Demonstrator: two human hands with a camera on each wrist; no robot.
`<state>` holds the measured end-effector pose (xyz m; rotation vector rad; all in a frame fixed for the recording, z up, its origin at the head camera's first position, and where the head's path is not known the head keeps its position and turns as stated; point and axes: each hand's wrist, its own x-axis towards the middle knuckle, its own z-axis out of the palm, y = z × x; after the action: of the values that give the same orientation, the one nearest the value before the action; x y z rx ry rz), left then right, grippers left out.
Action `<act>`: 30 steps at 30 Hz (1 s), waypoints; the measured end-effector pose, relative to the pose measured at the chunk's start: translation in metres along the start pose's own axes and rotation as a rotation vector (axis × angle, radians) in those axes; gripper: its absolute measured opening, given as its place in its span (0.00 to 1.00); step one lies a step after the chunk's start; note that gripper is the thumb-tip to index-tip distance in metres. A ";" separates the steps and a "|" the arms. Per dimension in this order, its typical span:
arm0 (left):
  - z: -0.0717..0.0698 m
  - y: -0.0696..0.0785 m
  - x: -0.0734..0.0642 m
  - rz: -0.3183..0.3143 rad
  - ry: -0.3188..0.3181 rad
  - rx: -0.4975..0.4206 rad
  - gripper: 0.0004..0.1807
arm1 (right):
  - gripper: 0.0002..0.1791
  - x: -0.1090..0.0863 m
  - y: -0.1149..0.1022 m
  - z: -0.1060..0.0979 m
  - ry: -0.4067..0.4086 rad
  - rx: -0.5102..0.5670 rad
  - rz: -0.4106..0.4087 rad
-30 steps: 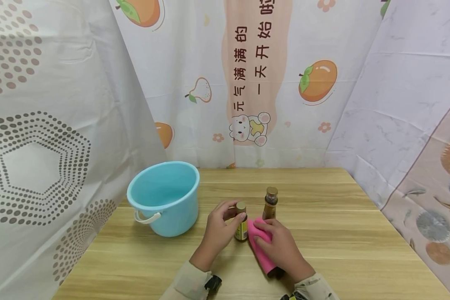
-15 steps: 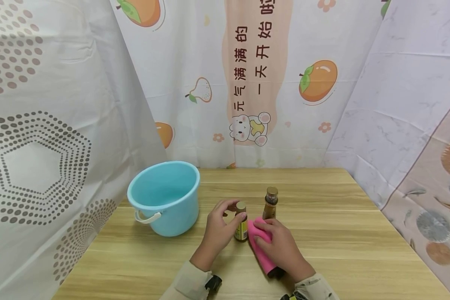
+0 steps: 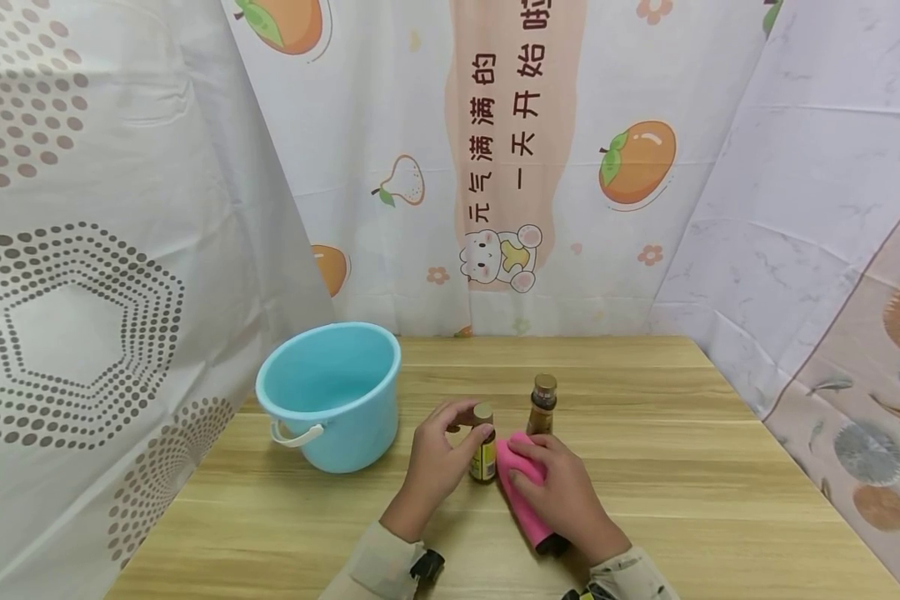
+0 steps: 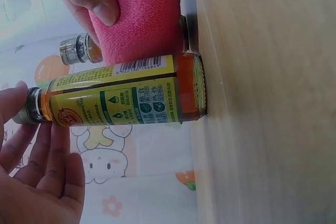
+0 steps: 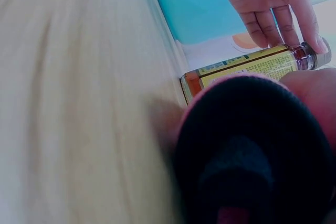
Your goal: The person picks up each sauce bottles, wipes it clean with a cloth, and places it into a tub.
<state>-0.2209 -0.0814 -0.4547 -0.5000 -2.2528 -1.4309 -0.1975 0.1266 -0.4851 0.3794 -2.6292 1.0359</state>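
My left hand [image 3: 438, 462] holds a small glass bottle [image 3: 483, 454] by its neck, thumb on one side and fingers on the other. The bottle stands upright on the table, its yellow label and barcode turned to the left wrist camera [image 4: 115, 95]. My right hand [image 3: 558, 487] grips a fuzzy pink roll [image 3: 525, 508] with a black near end, just right of that bottle. In the right wrist view the roll's dark round end [image 5: 252, 145] hides much of the hand. A second, taller-looking brown bottle [image 3: 542, 408] with a gold cap stands behind the roll, its lower part hidden.
A light blue bucket [image 3: 352, 429] with a white handle [image 3: 296, 435] stands at the back left of the wooden table [image 3: 682, 467]. Printed curtains [image 3: 405, 108] hang behind and along both sides of the table.
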 end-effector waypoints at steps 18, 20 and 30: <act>0.000 0.001 -0.002 -0.024 -0.005 -0.018 0.20 | 0.24 0.000 -0.001 -0.002 0.188 0.131 -0.173; 0.000 0.001 -0.002 -0.027 -0.008 -0.035 0.19 | 0.24 0.000 0.000 -0.002 0.211 0.150 -0.197; 0.000 0.002 -0.003 -0.031 -0.033 -0.108 0.19 | 0.24 0.001 0.001 -0.002 0.256 0.176 -0.244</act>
<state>-0.2173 -0.0809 -0.4548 -0.5284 -2.2270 -1.5775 -0.1984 0.1286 -0.4844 0.5512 -2.2115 1.1513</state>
